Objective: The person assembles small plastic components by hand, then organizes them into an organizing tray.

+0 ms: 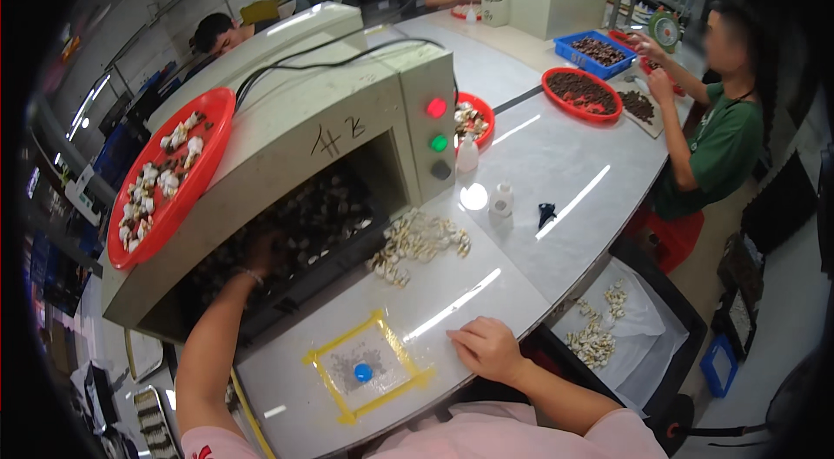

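Note:
My left hand [265, 252] reaches into the dark opening of a pale-grey metal cabinet [300, 133], over a black bin [326, 264] heaped with small dark and whitish pieces. Shadow hides its fingers. My right hand [488, 350] lies near the front edge of the light table, its fingers curled in and nothing visible in them. Between my arms, yellow tape [321, 381] marks a square on the table, with a round blue piece [363, 373] inside it. Beyond my right hand lies a loose pile of small yellowish-white pieces [417, 242], close to the bin.
A red tray [195, 171] of pale and brown pieces leans on the cabinet. Small white bottles [501, 200] and a dark object [546, 214] stand to the right. A black crate [647, 281] with lined pale pieces sits low right. A green-shirted person [721, 142] works beyond.

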A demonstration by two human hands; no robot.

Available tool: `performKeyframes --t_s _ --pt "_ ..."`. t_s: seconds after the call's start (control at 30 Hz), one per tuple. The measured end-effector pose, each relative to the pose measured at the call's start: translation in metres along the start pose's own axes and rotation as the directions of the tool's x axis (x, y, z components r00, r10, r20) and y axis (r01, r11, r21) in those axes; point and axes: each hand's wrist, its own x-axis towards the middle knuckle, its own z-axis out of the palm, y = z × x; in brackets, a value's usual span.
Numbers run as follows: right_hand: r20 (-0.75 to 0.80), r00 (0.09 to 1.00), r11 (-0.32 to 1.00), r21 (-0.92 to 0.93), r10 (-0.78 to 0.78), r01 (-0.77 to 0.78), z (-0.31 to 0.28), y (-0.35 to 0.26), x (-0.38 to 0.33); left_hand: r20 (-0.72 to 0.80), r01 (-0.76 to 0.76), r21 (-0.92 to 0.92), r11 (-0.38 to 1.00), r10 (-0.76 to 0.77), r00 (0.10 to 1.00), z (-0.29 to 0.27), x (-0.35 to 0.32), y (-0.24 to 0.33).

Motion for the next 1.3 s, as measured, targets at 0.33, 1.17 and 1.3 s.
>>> performKeyframes --t_s 0.33,1.17,1.3 --pt "0.056 0.992 0.988 0.096 0.115 -0.12 0.005 0.002 0.012 -0.114 0.113 -0.192 0.975 -0.136 0.984 -0.046 -0.02 0.029" --pt "0.248 0.936 0.967 -0.017 0.251 -0.255 0.02 0.054 0.102 -0.183 0.301 -0.232 0.925 -0.346 0.92 -0.03 -0.266 0.161" --pt "0.312 0.932 0.981 0.004 0.184 -0.195 0.03 0.039 0.097 -0.243 0.408 -0.238 0.881 -0.461 0.854 -0.007 -0.287 0.166"
